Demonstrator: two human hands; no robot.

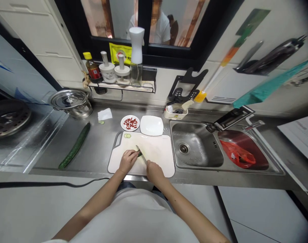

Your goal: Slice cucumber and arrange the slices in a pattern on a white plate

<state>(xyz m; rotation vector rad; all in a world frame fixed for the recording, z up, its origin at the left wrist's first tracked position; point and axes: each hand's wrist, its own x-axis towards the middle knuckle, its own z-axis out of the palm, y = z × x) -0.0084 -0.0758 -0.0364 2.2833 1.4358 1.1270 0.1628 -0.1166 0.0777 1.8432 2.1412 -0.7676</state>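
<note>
Cucumber piece (140, 154), short and dark-skinned, lies near the middle of the cutting board (160, 152), in the lower centre of the frame. The left hand (127, 162) has its fingers bent closely over the piece, gripping it from the left. The right hand (155, 172) has its fingers wrapped around the handle of the knife (144, 159), whose blade slants up and left, right beside the piece. Whether the edge has entered the flesh cannot be told.

Principal hazard: a cut to the left fingertips. Cause: the piece appears short, leaving little to hold, and the blade sits close to those fingers. Second hazard: the piece could roll or skid under sideways pressure, its skin being rounded.

Third hazard: the board could shift if pushed, as it lies close to the front edge of the steel surface (49, 141). Minor: the loose cucumber slices (127, 135) at the board's upper left could be knocked off by a careless sweep. The whole cucumber (75, 145), left of centre, lies unsupported and could roll if nudged.
</note>
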